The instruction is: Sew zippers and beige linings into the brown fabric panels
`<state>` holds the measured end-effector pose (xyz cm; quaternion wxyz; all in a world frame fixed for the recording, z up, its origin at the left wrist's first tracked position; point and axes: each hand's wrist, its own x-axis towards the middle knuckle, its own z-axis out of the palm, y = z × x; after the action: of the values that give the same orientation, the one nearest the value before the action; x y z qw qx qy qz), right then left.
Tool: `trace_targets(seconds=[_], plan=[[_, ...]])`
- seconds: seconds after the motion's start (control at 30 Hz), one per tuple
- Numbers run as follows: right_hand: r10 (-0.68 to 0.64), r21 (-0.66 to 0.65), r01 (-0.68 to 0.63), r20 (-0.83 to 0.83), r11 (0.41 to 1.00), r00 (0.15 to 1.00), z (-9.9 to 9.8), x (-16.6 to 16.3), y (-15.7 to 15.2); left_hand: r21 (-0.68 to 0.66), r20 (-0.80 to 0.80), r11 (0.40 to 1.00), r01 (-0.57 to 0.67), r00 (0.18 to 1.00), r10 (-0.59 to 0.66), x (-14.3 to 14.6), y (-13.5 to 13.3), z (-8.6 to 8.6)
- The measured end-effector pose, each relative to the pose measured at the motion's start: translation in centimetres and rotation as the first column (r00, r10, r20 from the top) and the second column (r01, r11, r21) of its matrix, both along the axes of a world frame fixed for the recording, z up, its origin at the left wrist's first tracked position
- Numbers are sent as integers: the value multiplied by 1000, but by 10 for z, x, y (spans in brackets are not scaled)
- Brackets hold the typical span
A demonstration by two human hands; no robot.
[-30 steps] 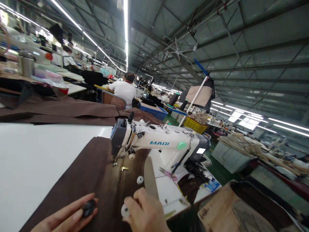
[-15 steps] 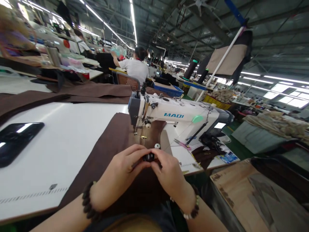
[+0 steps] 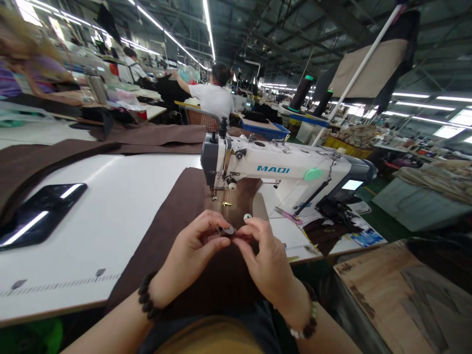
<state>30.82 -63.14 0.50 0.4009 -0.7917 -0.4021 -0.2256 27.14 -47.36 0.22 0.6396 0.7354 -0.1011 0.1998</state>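
My left hand (image 3: 191, 250) and my right hand (image 3: 267, 258) meet in front of me over brown fabric (image 3: 177, 216) on the white table (image 3: 110, 211). Together their fingertips pinch a small round bobbin (image 3: 228, 230), dark with a pale metal face. Both hands are closed on it. A white MAQI sewing machine (image 3: 280, 172) stands just beyond, its needle end over the fabric. A second white bobbin (image 3: 247, 217) lies on the machine bed near my right fingers.
A black phone (image 3: 40, 214) lies on the table at the left. More brown fabric (image 3: 55, 152) is piled at the table's far side. Scissors (image 3: 289, 214) lie under the machine arm. A person in a white shirt (image 3: 214, 96) sits ahead. A wooden board (image 3: 401, 295) is at lower right.
The view has tilted down and both hands have come together on the bobbin; a second ago they were apart, the left holding a dark round piece, the right a white one.
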Motion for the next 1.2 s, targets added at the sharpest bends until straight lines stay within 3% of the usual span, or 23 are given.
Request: trace_targets(seconds=[0.23, 0.33, 0.5, 0.6, 0.77, 1.03, 1.2], plan=[[-1, -90, 8, 80, 996, 997, 2, 1, -3, -154, -105, 988, -8, 994, -9, -4, 2, 6], [38, -151, -25, 85, 988, 996, 1, 1, -6, -259, -180, 965, 39, 980, -87, -6, 4, 1], [43, -191, -28, 76, 981, 996, 2, 0, -7, -527, -204, 839, 138, 937, -282, -5, 3, -10], [45, -184, -34, 56, 982, 997, 4, -1, -6, -620, -201, 769, 155, 916, -347, -2, -1, -10], [55, -159, -47, 44, 986, 998, 5, -4, -5, -625, -215, 769, 134, 917, -335, 2, -4, -11], [65, -150, -55, 67, 987, 996, 2, -7, -7, -469, -265, 881, 69, 940, -215, 2, -2, -23], [51, -162, -43, 49, 986, 997, 1, -6, -7, -558, -266, 823, 108, 916, -300, 0, -4, -15]])
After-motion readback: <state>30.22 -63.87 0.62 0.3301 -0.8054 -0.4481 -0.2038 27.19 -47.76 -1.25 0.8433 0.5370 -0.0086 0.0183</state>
